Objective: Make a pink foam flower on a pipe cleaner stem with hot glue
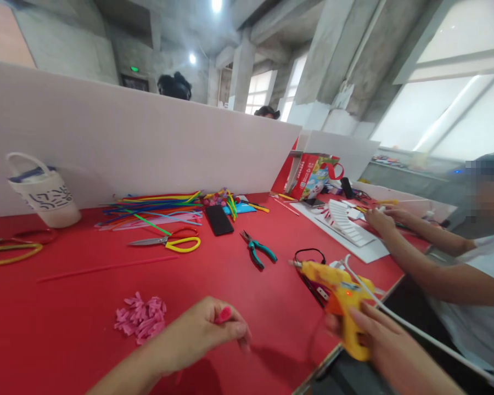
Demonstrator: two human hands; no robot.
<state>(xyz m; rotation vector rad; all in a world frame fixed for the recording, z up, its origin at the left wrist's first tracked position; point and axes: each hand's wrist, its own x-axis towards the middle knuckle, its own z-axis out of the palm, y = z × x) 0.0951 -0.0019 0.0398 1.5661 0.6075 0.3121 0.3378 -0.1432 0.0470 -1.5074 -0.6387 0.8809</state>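
My left hand (208,329) hovers low over the red table (66,329), fingers pinched on a small pink piece (223,314). A pile of pink cut pieces (140,317) lies just left of it. At the table's front right edge, my right hand (379,337) grips a yellow glue gun (337,293) with its nozzle pointing left. A white glue stick (360,280) juts from the gun's back.
Green-handled pliers (257,249), yellow-handled scissors (168,241), a black phone (219,219), a heap of coloured pipe cleaners (156,207) and a white bag (45,192) lie further back. A white divider (148,142) walls the far side. A person's hands (381,219) work at right.
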